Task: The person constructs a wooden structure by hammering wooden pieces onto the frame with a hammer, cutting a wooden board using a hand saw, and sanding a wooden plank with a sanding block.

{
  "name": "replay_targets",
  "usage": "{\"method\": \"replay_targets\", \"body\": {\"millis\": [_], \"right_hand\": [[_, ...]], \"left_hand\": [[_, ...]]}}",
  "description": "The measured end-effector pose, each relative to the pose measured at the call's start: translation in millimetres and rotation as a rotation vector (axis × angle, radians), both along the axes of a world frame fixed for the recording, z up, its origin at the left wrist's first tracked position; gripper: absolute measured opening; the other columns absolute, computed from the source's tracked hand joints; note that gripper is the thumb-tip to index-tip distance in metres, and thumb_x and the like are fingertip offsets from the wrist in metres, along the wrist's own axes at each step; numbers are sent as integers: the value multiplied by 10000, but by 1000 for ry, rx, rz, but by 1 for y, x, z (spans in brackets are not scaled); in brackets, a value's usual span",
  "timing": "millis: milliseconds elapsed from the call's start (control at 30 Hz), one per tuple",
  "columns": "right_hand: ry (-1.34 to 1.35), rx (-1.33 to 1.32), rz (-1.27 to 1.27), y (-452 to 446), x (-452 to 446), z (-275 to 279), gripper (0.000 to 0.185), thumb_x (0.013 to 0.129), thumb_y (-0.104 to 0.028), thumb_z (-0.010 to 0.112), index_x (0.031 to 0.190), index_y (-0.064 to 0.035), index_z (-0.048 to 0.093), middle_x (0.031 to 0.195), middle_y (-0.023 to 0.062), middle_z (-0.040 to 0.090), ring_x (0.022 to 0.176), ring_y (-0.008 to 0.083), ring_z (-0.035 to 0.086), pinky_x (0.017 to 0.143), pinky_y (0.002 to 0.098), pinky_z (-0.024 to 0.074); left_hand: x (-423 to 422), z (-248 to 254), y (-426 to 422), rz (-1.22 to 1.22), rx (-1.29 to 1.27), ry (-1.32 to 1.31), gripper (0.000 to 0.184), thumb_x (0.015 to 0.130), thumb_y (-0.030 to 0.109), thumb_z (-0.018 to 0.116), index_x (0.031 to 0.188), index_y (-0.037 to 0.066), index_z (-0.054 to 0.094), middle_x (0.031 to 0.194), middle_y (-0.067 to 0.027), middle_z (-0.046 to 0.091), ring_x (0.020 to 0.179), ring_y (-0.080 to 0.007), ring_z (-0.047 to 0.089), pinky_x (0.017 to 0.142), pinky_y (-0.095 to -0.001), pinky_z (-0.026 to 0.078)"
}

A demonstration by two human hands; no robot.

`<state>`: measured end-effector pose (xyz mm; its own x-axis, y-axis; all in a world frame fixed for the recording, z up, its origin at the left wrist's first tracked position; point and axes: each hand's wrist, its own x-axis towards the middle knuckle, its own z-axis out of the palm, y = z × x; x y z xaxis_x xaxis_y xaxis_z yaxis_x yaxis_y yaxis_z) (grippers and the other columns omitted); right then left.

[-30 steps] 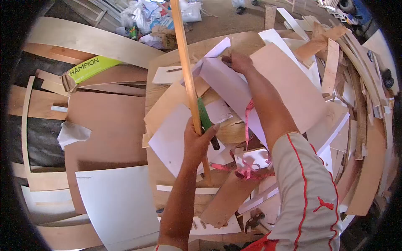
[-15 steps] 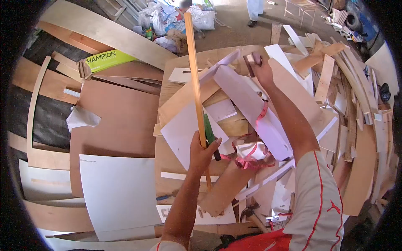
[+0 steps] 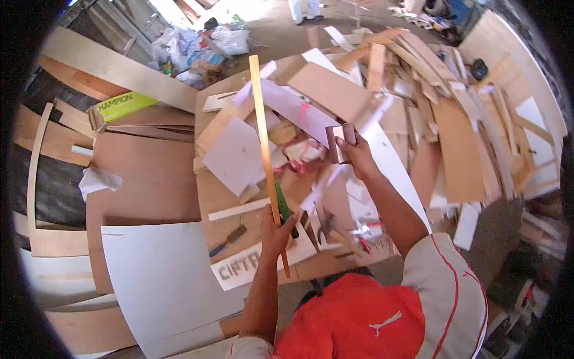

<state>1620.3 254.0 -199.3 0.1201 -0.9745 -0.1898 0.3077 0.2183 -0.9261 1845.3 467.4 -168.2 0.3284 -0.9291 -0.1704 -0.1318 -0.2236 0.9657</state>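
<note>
My left hand (image 3: pixel 276 232) is wrapped around a long, narrow wooden strip (image 3: pixel 261 125), which stands nearly upright. A green object with a dark end (image 3: pixel 281 202) lies along the strip in the same hand; its kind is unclear. My right hand (image 3: pixel 360 158) grips a small block wrapped in brown sandpaper (image 3: pixel 333 143), its pale face showing. The block is held above the cluttered worktable, apart from the strip. Below my hands lie a pinkish-red tape (image 3: pixel 304 153), a white board with dark lettering (image 3: pixel 239 267) and a blue-handled tool (image 3: pixel 227 241).
Wood offcuts (image 3: pixel 448 137) are heaped on the right of the table. A hammer (image 3: pixel 341 239) lies near the front edge. Large brown (image 3: pixel 149 173) and white sheets (image 3: pixel 167 281) cover the left side. Plastic bags (image 3: pixel 197 48) and another person's legs (image 3: pixel 305 9) are at the back.
The view has swung, so the table sits higher and further left. My right hand has come back toward me with the block. My left hand still holds the strip and green object.
</note>
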Motion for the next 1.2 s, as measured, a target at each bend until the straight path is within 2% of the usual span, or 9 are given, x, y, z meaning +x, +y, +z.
{"method": "replay_targets", "body": {"millis": [233,267,333,400,500,633,800,933,1200], "right_hand": [[84,35,-176,190,-89,-1,524,906,-284,730,1224,108,586,985,117,667,859,170,627,737,334,520],[73,9,-201,219,-100,0,524,905,-295,730,1212,107,594,974,111,667,858,166,619,749,333,513],[40,23,-234,285,-118,30,509,907,-323,724,1170,99,618,933,90,661,845,153,592,756,327,489],[60,36,-292,333,-141,21,495,910,-325,720,1156,93,625,919,81,656,818,148,587,721,318,481],[106,63,-348,398,-175,23,459,919,-324,708,1141,71,636,895,58,649,762,133,578,658,309,466],[109,54,-410,468,-209,45,456,927,-343,694,1157,48,638,910,53,657,764,128,581,664,309,469],[62,-21,-485,525,-264,49,454,933,-350,686,1162,39,636,934,52,661,796,129,588,689,306,474],[20,-59,-556,562,-329,51,417,937,-314,689,1165,31,636,961,56,673,830,136,609,726,315,493],[67,-41,-668,654,-509,78,333,958,-249,667,1159,17,645,987,70,695,862,147,641,769,326,514]], "left_hand": [[-75,25,111,-296,-55,237,388,826,32,729,1163,13,539,917,-20,595,791,-115,589,680,-268,503],[-87,22,127,-300,-52,276,395,833,26,726,1181,16,540,935,-13,595,844,-111,589,734,-270,501],[-114,18,157,-376,-152,364,386,838,33,732,1174,22,543,944,-8,595,872,-110,589,770,-272,496],[-139,17,187,-473,-207,461,348,854,40,732,1153,35,555,969,-4,605,889,-107,593,811,-269,486],[-177,22,228,-584,-249,439,312,861,47,736,1126,44,569,956,-3,617,867,-102,597,788,-266,490],[-225,26,271,-707,-207,505,239,841,84,745,1050,47,636,925,-1,653,756,-70,589,582,-226,459],[-286,33,311,-769,-114,533,252,846,145,738,1061,60,639,934,-3,661,729,-60,583,573,-212,449],[-349,9,324,-886,-69,669,281,854,144,751,1093,68,624,932,-1,659,710,-58,583,566,-207,446],[-552,13,399,-914,-48,878,336,836,119,722,1134,45,586,1000,-65,667,748,-97,623,572,-221,477]]}}
